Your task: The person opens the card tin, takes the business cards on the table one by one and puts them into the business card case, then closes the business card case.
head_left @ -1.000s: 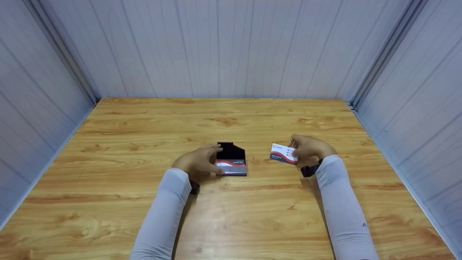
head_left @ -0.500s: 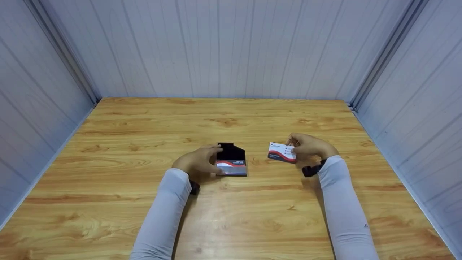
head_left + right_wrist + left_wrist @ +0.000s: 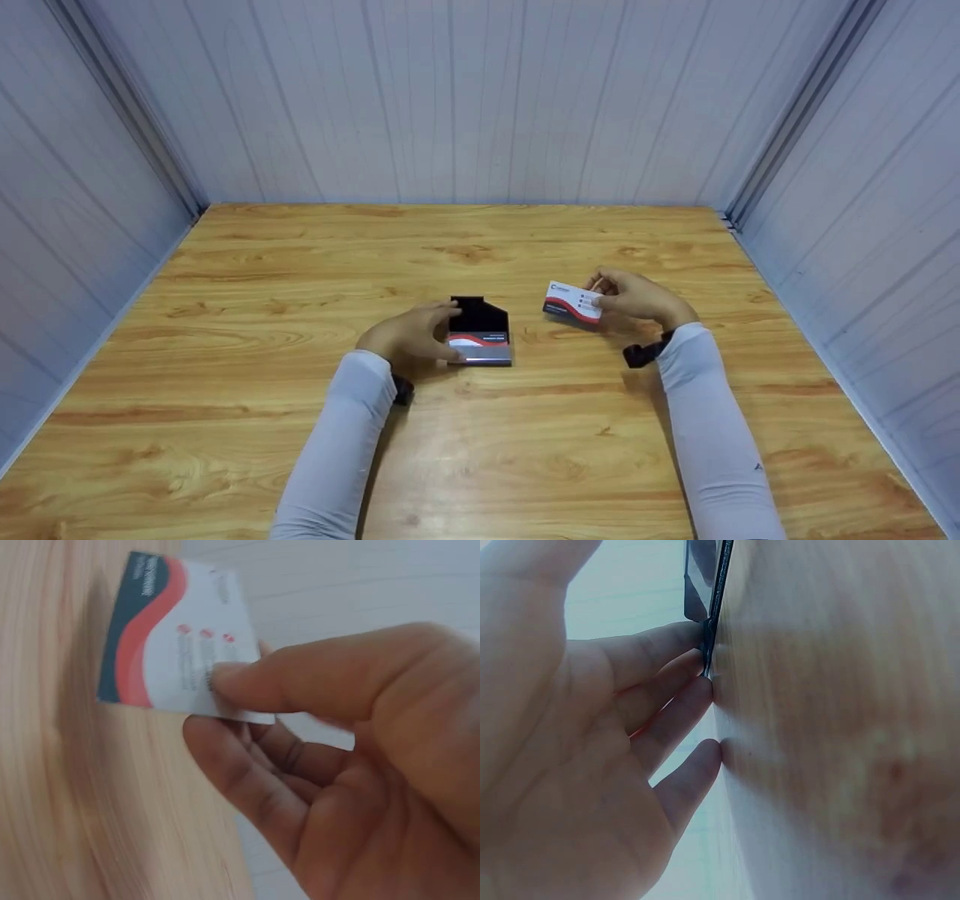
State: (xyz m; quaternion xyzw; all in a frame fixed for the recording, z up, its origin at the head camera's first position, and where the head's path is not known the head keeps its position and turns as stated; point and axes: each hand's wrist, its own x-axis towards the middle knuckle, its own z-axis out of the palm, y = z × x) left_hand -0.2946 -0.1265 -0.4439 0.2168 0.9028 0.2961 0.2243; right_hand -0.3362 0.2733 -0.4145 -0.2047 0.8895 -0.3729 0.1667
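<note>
Between thumb and fingers, my right hand [image 3: 640, 298] pinches a business card [image 3: 568, 310] by its right end. The card is white with a red wave and a dark lower band; the right wrist view shows the thumb [image 3: 247, 686] on its printed face. My left hand [image 3: 409, 332] steadies a black business card holder [image 3: 480, 313] by its left side, thumb at the front corner and fingers along the lid. The holder lies with its lid raised back, and a similar card [image 3: 478, 340] shows inside it. In the left wrist view, fingertips touch the holder's dark edge [image 3: 718, 596] and the tabletop.
The wood-grain table [image 3: 480, 450] stretches around both hands. Pale panelled walls [image 3: 480, 105] rise at its back and on both sides. Each wrist carries a black camera mount [image 3: 643, 355].
My right hand has moved the card leftward and a little farther back, toward the holder, raising it off the table. My left hand and the holder have stayed in place.
</note>
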